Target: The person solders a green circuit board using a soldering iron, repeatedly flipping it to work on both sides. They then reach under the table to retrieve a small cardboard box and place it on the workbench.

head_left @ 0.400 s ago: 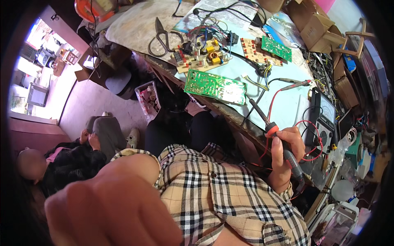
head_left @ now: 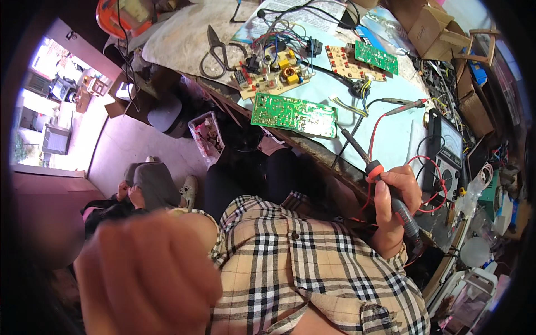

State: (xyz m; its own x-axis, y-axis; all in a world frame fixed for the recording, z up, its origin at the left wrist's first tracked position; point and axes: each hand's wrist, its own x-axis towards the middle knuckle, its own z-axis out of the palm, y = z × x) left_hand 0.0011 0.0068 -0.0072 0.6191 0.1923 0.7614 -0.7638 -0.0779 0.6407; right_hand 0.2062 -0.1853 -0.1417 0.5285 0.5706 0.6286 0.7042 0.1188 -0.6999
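Observation:
My right hand (head_left: 399, 195) is closed around the dark grip of a soldering iron (head_left: 403, 215) with a red-orange collar. The iron's tip points up and left, close to the right end of a green circuit board (head_left: 293, 115) lying at the bench's near edge. Large and blurred at the lower left, my left hand (head_left: 148, 268) is curled into a fist, raised close to the view and away from the bench. Its fingertips are hidden, and whatever it may hold cannot be seen.
Behind the green board are a component-filled board (head_left: 273, 78), black scissors (head_left: 219, 53) and a red-buttoned board (head_left: 340, 61). An analog multimeter (head_left: 446, 156) with probe leads stands at right. A person (head_left: 137, 190) sits at left, near a waste bin (head_left: 206, 137).
My left fist has shifted slightly and looks a little smaller in the view. The whole view has turned a little. My right hand keeps its hold on the soldering iron.

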